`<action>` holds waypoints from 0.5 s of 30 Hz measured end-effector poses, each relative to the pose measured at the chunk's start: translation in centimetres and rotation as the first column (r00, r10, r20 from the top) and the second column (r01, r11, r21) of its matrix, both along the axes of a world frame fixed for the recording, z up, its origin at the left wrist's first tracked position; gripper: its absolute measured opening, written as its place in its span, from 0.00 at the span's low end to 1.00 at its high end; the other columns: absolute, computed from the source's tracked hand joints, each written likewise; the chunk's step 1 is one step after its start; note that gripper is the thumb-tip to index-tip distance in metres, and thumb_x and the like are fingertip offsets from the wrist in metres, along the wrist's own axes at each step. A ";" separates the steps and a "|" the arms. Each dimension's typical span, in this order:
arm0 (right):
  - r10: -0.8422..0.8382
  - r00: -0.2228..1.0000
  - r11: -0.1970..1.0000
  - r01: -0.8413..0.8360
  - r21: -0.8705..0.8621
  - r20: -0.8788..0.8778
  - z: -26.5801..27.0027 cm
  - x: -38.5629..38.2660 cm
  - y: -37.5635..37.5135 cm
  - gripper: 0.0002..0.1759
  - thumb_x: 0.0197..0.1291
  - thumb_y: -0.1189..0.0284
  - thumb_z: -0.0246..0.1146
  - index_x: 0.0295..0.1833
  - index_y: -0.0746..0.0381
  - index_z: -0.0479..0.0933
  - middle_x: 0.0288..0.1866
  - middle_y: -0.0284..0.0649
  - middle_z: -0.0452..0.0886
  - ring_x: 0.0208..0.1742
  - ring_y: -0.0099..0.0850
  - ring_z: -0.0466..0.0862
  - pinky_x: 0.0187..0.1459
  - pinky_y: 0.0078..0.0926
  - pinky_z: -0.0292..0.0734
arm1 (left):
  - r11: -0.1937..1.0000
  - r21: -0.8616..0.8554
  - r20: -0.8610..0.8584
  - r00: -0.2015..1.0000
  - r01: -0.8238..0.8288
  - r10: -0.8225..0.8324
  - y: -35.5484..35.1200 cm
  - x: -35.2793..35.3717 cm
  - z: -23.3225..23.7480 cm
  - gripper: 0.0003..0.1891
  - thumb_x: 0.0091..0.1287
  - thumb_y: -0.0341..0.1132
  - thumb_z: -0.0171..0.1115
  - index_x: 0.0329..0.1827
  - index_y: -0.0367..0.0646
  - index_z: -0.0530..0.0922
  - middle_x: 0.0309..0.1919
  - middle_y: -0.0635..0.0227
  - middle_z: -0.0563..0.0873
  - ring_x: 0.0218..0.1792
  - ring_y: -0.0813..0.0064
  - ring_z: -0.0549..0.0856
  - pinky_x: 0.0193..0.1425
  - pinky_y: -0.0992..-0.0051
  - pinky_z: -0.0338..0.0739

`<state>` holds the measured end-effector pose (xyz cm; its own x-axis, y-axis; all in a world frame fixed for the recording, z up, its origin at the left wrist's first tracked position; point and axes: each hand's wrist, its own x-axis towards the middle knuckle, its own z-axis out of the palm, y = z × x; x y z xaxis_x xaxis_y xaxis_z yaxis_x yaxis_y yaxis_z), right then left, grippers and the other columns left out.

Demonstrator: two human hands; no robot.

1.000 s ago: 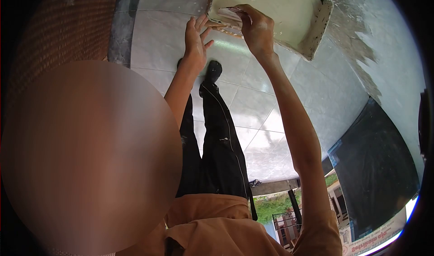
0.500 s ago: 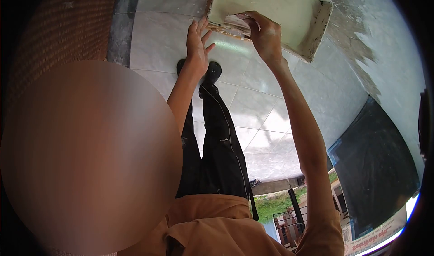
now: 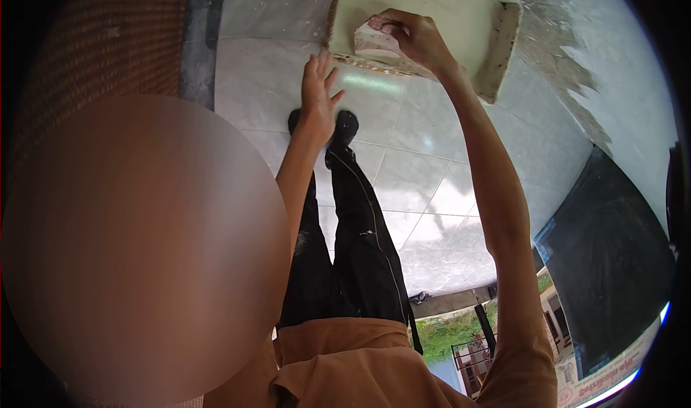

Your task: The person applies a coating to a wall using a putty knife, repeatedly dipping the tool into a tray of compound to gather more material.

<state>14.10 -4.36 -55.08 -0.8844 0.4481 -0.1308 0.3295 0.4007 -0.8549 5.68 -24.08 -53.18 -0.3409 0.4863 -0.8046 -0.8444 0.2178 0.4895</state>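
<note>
A shallow rectangular tray (image 3: 497, 55) with worn, stained edges and a pale inside lies at the top of the head view. My right hand (image 3: 421, 39) is closed on a whitish and pinkish block (image 3: 376, 38), which it holds over the near left part of the tray. What the block is made of cannot be made out. Just outside the tray's near left corner, my left hand (image 3: 320, 91) has its fingers spread and holds nothing.
Grey floor tiles (image 3: 403, 174) stretch under the tray. A woven brown surface (image 3: 115, 55) is at the left. At the right are a peeling wall (image 3: 612, 69) and a dark panel (image 3: 612, 257). A large blurred round area covers the lower left.
My right hand has lifted the block from the tray's near edge to further over its inside, so more of the block shows. My left hand has moved slightly down, away from the tray's corner.
</note>
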 end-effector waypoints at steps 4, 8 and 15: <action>0.003 0.934 0.995 -0.038 0.089 0.358 2.7 0.2 2.3 0.15 0.64 0.76 0.59 0.56 0.65 0.79 0.44 0.42 0.87 0.45 0.34 0.86 0.48 0.28 0.79 | 0.995 -0.019 -0.053 0.994 0.097 -0.098 -1.7 -0.4 1.0 0.37 0.73 0.61 0.39 0.80 0.52 0.53 0.79 0.74 0.58 0.78 0.67 0.54 0.76 0.56 0.49; -0.381 0.895 0.733 0.445 -0.514 0.231 3.4 3.1 1.3 0.18 0.69 0.73 0.58 0.62 0.67 0.74 0.45 0.36 0.83 0.37 0.20 0.79 0.39 0.21 0.76 | 0.982 -0.087 -0.102 0.979 0.168 -0.176 -3.6 -1.6 2.3 0.37 0.73 0.61 0.40 0.80 0.51 0.54 0.78 0.76 0.59 0.77 0.68 0.56 0.74 0.58 0.51; -0.805 0.593 0.275 0.392 -0.878 0.013 15.7 4.4 -2.7 0.16 0.71 0.77 0.54 0.62 0.68 0.71 0.45 0.39 0.81 0.37 0.27 0.83 0.39 0.26 0.82 | 0.956 -0.071 -0.287 0.912 0.283 -0.292 -1.3 -5.5 10.8 0.35 0.73 0.60 0.43 0.78 0.50 0.58 0.77 0.73 0.62 0.77 0.67 0.58 0.74 0.58 0.51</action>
<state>18.55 -7.06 -39.33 -0.4404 0.7668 -0.4671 -0.2488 -0.6041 -0.7571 0.14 -25.39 -42.39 -0.4110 0.5777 -0.7052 -0.5639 0.4467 0.6946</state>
